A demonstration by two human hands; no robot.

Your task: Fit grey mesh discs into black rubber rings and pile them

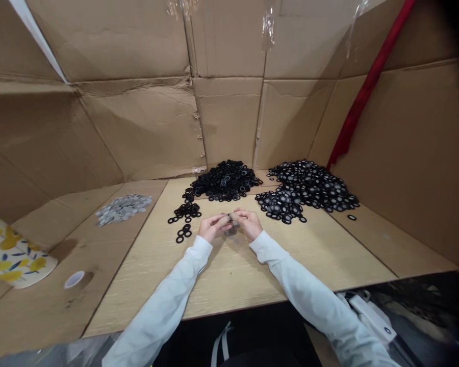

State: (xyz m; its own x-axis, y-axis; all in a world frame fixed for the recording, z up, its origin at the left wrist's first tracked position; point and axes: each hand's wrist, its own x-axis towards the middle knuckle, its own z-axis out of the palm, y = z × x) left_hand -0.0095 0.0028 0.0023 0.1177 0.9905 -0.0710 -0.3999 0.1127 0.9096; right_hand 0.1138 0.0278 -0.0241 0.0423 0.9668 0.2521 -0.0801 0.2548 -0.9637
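My left hand (214, 226) and my right hand (248, 223) meet above the middle of the board, fingertips pinched together. Between them a small dark piece (230, 217) shows, apparently a black ring, mostly covered by the fingers. Just left of my left hand lie several loose black rings (187, 210). Beyond both hands rises a heap of black rings (229, 178). Off to the right of my right hand spreads a larger pile of black rings with pale grey centres (309, 186). A flat pile of light grey discs (123, 208) is at the left.
Cardboard walls (229, 112) enclose the back and sides of the wooden board (156, 275). At the left are a lemon-patterned cylinder (19, 255) and a small white round object (74, 279). A red strip (367, 92) hangs down the right wall.
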